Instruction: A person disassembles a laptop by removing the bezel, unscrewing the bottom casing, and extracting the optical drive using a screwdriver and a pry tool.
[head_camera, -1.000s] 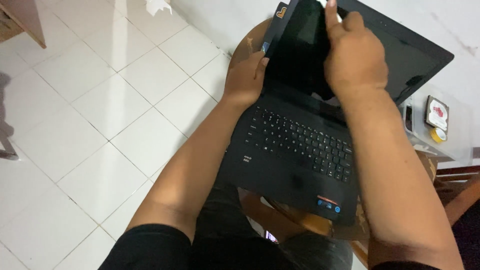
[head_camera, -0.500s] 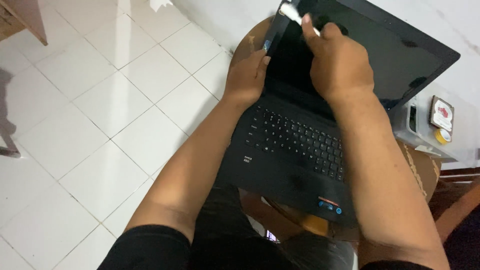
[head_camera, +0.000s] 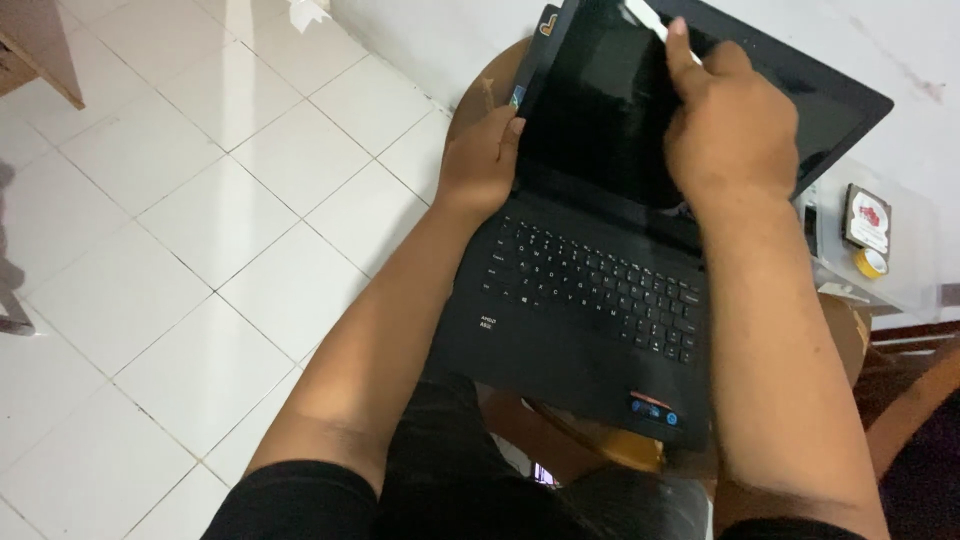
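Note:
A black laptop (head_camera: 590, 300) stands open on a round wooden stool (head_camera: 610, 445) in front of me, its screen (head_camera: 600, 110) dark. My left hand (head_camera: 480, 165) grips the left edge of the screen, thumb on the front. My right hand (head_camera: 730, 130) is pressed against the upper part of the screen. Its fingers pinch a small white strip (head_camera: 645, 15) that lies against the glass near the top edge. My right forearm hides the right side of the keyboard.
To the right, a clear surface (head_camera: 900, 290) carries a small dark box (head_camera: 866, 215) and a yellow tape roll (head_camera: 871, 263). Wooden furniture (head_camera: 40, 50) stands at the far left on the white tile floor (head_camera: 200, 200). A wooden chair part (head_camera: 905, 410) shows at lower right.
My right hand slid left along the top of the screen with the white strip, then back to the right. My left hand kept its hold on the screen edge.

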